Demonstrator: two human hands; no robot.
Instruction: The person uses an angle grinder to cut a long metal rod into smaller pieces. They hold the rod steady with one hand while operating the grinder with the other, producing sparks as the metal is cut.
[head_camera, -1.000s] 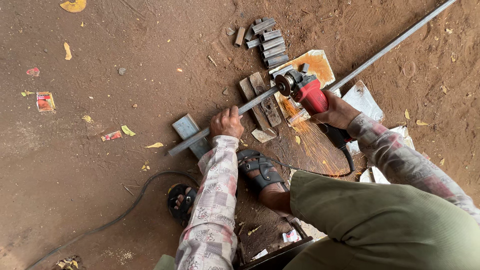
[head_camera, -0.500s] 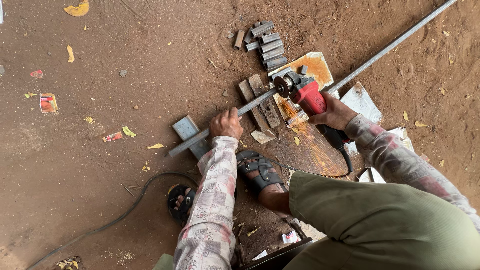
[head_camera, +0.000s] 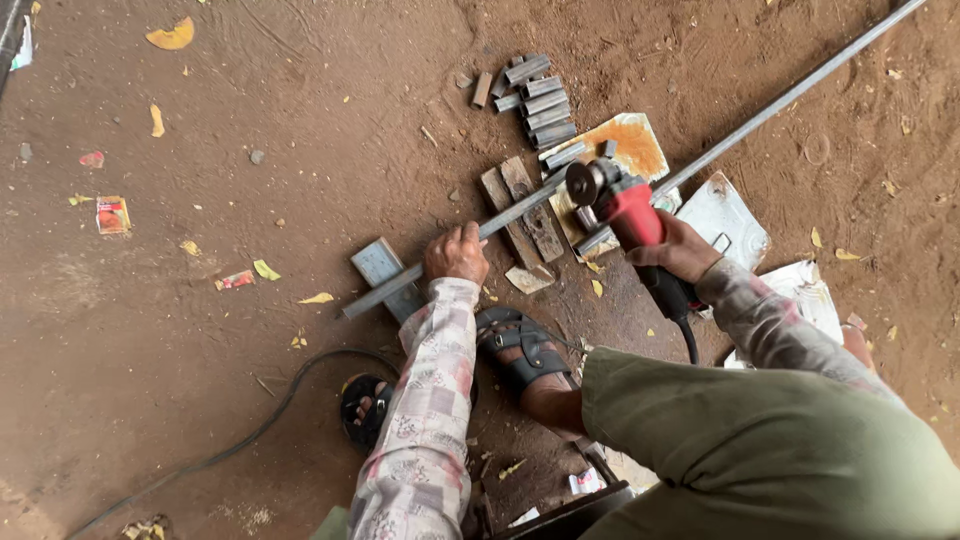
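Item: long grey metal bar (head_camera: 700, 160), laid slantwise on the dirt floor (head_camera: 300, 120), running from the lower left by a grey metal block (head_camera: 380, 265) up past the top right edge. It rests across two short wooden battens (head_camera: 525, 210).

Left hand (head_camera: 455, 252): closed over the bar near its lower end, pressing it down. Right hand (head_camera: 680, 245): wrapped round the body of a red angle grinder (head_camera: 625, 205), whose disc (head_camera: 583, 183) sits at the bar, just beside the battens.

Change from the earlier views: slight. Both hands hold the same places on bar and grinder; the view has shifted a little, and the disc stays at the same spot on the bar. Judged from this, the cut at that point is in progress and not finished; the bar shows no separated end.

Cut stock: a stack of short grey metal pieces (head_camera: 535, 100) lies above the battens, well apart from the hands, several side by side.

Packages, labels and signs:
- small red and yellow wrapper (head_camera: 112, 214), rectangular, far left on the floor;
- smaller red scrap (head_camera: 92, 159) above it;
- torn pink and white wrapper piece (head_camera: 237, 280) left of the block;
- orange-stained flat board (head_camera: 625, 140) under the grinder head;
- white flat sheet (head_camera: 725, 215) right of the right hand;
- yellow leaves or peel scraps scattered about.

Also present: black cable (head_camera: 250, 435) across the lower left; sandalled foot (head_camera: 520, 345) near the bar.
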